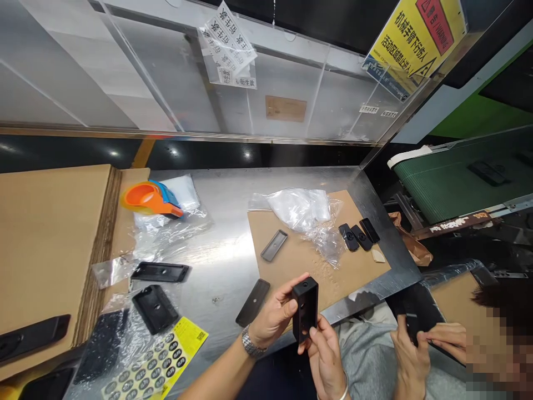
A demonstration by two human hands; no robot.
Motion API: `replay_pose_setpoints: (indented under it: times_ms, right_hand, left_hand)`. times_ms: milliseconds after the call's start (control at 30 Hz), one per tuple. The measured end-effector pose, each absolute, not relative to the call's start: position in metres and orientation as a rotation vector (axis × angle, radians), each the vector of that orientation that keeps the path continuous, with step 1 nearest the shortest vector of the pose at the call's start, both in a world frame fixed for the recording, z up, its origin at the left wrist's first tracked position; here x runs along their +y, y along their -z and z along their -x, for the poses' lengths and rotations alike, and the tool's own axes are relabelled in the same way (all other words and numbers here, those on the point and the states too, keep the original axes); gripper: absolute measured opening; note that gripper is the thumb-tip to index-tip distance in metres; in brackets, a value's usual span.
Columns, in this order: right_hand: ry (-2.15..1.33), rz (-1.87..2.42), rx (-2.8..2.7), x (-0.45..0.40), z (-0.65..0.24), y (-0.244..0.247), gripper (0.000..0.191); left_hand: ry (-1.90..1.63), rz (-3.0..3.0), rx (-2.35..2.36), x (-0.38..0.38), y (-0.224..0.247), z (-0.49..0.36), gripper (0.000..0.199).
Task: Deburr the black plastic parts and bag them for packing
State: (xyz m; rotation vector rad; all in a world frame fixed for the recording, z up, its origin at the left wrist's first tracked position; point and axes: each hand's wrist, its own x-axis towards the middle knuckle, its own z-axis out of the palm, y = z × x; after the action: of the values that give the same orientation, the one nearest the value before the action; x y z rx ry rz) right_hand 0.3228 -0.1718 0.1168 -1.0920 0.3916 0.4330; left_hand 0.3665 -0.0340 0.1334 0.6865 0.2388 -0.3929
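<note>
A black open rectangular housing [305,310] is held upright, its hollow side and small holes showing. My left hand [272,314], with a metal watch at the wrist, grips its upper left side. The fingers of my right hand [327,353] pinch its lower right side. On the metal table to the left of my hands rests a dark flat part [252,302]. A grey shallow tray-like part [274,245] lies on the cardboard sheet [291,272]. Several small black parts [361,236] are grouped at that sheet's right, beside clear plastic bags [302,208].
An orange tape dispenser [150,199], black parts [155,309] and a yellow sticker sheet [194,333] lie left, near stacked cardboard [54,233]. A co-worker's hands [410,350] hold a black part at lower right, below a green conveyor [458,178].
</note>
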Motion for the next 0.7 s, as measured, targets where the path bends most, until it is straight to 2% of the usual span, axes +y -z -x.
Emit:
replay_pose_setpoints:
  times_ms: [133, 233, 333, 400, 500, 700]
  right_hand:
    - [-0.579, 1.239, 0.218, -0.181, -0.317, -0.122, 0.020]
    - [-0.635, 1.450, 0.122, -0.189, -0.315, -0.129, 0.027]
    - [-0.499, 1.703, 0.141, -0.193, -0.317, -0.137, 0.031]
    - [-0.404, 1.802, 0.136, -0.191, -0.320, -0.142, 0.041]
    - [-0.379, 1.838, 0.098, -0.184, -0.325, -0.148, 0.059]
    - [-0.403, 1.704, 0.132, -0.177, -0.327, -0.150, 0.061]
  left_hand:
    - [0.366, -0.637, 0.337, -0.037, -0.141, -0.367, 0.062]
    - [0.367, -0.620, 0.442, -0.040, -0.146, -0.370, 0.061]
    - [0.405, -0.666, 0.530, -0.044, -0.146, -0.372, 0.060]
    - [0.435, -0.714, 0.547, -0.049, -0.144, -0.371, 0.058]
    - [0.432, -0.797, 0.540, -0.056, -0.140, -0.370, 0.053]
    - [0.339, -0.968, 0.507, -0.058, -0.140, -0.367, 0.045]
